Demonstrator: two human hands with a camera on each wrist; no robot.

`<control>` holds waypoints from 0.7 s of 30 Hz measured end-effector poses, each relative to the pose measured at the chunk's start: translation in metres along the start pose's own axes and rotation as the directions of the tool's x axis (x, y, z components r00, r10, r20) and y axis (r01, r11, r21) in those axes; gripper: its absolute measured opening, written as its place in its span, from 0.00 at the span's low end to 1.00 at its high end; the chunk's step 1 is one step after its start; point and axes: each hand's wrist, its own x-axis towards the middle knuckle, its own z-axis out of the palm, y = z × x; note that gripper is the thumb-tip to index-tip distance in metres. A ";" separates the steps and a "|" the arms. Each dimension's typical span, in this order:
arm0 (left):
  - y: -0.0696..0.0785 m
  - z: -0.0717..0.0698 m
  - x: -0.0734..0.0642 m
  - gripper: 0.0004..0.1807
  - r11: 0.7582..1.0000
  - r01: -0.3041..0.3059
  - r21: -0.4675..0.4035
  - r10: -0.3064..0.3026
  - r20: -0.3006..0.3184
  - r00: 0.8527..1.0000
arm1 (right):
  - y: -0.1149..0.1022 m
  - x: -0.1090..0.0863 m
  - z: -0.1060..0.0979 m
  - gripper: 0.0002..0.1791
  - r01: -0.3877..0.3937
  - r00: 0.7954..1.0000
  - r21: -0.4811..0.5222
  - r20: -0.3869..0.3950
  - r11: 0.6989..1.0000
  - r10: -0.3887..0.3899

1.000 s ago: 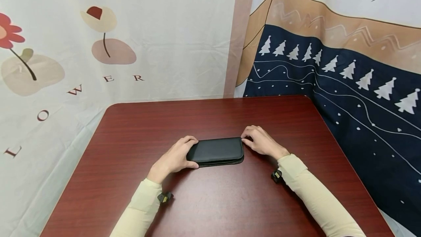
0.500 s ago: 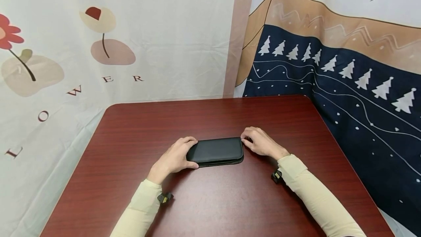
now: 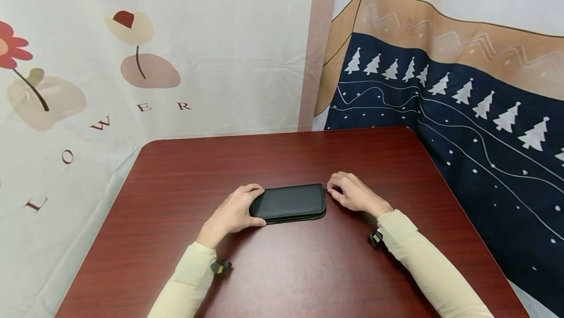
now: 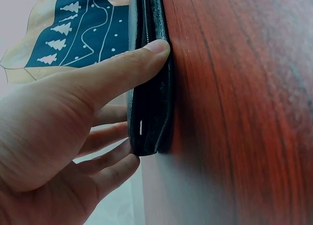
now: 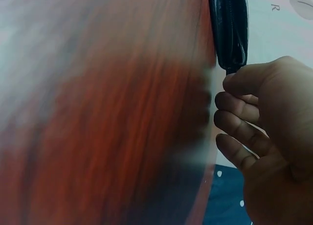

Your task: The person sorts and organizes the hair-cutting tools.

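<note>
A black long zip wallet point(image 3: 288, 203) lies flat on the table, its long side toward me. My left hand point(image 3: 233, 211) grips its left end, thumb along the near edge and fingers at the back. In the left wrist view the zipper point(image 4: 146, 24) runs along the wallet's side beyond the thumb. My right hand point(image 3: 354, 193) is just off the far right corner, pinching a short black zipper pull point(image 5: 230, 71) between thumb and index finger. Its other fingers are loosely curled. Most of the pull is hidden by the fingertips.
The reddish-brown wooden table point(image 3: 282, 274) has rounded far corners. Behind it hangs a pale flower-print curtain point(image 3: 238, 53), and on the right a navy curtain with white trees point(image 3: 462, 127). Each sleeve cuff carries a small black camera, such as the one on the left wrist point(image 3: 221, 266).
My right hand has shifted slightly to the right, away from the wallet's corner, and the dark pull now shows between them. My left hand and the wallet stay nearly still.
</note>
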 end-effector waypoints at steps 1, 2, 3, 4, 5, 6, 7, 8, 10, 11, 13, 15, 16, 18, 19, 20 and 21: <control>0.000 0.000 0.000 0.48 1.000 -0.001 -0.001 0.001 -0.002 1.000 | 0.000 -0.002 -0.001 0.06 0.002 1.000 -0.005 -0.001 1.000 -0.002; 0.001 0.000 -0.001 0.48 1.000 -0.002 0.000 0.002 -0.003 1.000 | 0.000 -0.004 -0.001 0.07 0.006 1.000 -0.009 -0.002 1.000 -0.006; 0.001 0.000 -0.001 0.48 1.000 -0.003 0.002 0.003 -0.004 1.000 | 0.000 -0.007 -0.002 0.07 0.008 1.000 -0.011 0.001 1.000 -0.008; 0.001 0.000 -0.001 0.48 1.000 -0.002 0.001 0.002 -0.006 1.000 | 0.000 -0.009 -0.003 0.07 0.011 1.000 -0.013 0.003 1.000 -0.011; 0.001 0.000 -0.002 0.48 1.000 -0.001 0.002 0.001 -0.008 1.000 | 0.000 -0.010 -0.004 0.07 0.015 1.000 -0.015 0.007 1.000 -0.015; 0.001 0.000 -0.002 0.48 1.000 -0.004 0.007 0.004 -0.012 1.000 | -0.001 -0.012 -0.004 0.07 0.018 1.000 -0.019 0.010 1.000 -0.018; 0.001 0.001 -0.002 0.48 1.000 -0.006 0.010 0.006 -0.015 1.000 | -0.002 -0.013 -0.005 0.06 0.022 1.000 -0.022 0.014 1.000 -0.022; 0.001 0.001 -0.002 0.48 1.000 -0.008 0.016 0.009 -0.020 1.000 | -0.003 -0.014 -0.005 0.06 0.026 1.000 -0.024 0.016 0.999 -0.025; 0.000 0.003 -0.002 0.47 1.000 -0.012 0.020 0.013 -0.030 0.999 | -0.005 -0.016 -0.005 0.06 0.034 0.999 -0.030 0.022 0.999 -0.034; -0.001 0.004 -0.002 0.47 1.000 -0.015 0.019 0.016 -0.034 0.999 | -0.006 -0.017 -0.005 0.06 0.040 0.999 -0.036 0.025 0.999 -0.039; -0.002 0.006 -0.002 0.47 1.000 -0.022 0.011 0.023 -0.043 0.999 | -0.007 -0.019 -0.005 0.06 0.054 0.998 -0.041 0.033 0.998 -0.052; -0.004 0.008 -0.002 0.47 0.999 -0.037 -0.001 0.036 -0.058 0.998 | -0.009 -0.021 -0.005 0.06 0.066 0.997 -0.043 0.044 0.997 -0.064; -0.005 0.008 -0.002 0.47 0.999 -0.049 -0.005 0.049 -0.068 0.996 | -0.009 -0.023 -0.005 0.07 0.071 0.996 -0.040 0.050 0.997 -0.069; -0.012 0.014 -0.001 0.47 0.996 -0.085 -0.004 0.084 -0.098 0.992 | -0.011 -0.026 -0.005 0.08 0.080 0.995 -0.031 0.063 0.996 -0.078; -0.012 0.014 -0.001 0.47 0.996 -0.093 -0.006 0.092 -0.105 0.990 | -0.012 -0.027 -0.005 0.08 0.084 0.994 -0.027 0.068 0.996 -0.082; -0.017 0.018 -0.001 0.47 0.994 -0.107 0.008 0.107 -0.122 0.987 | -0.014 -0.029 -0.005 0.08 0.091 0.993 -0.023 0.071 0.996 -0.089; -0.017 0.018 -0.001 0.47 0.994 -0.109 0.002 0.108 -0.125 0.986 | -0.015 -0.030 -0.005 0.09 0.096 0.993 -0.018 0.074 0.995 -0.094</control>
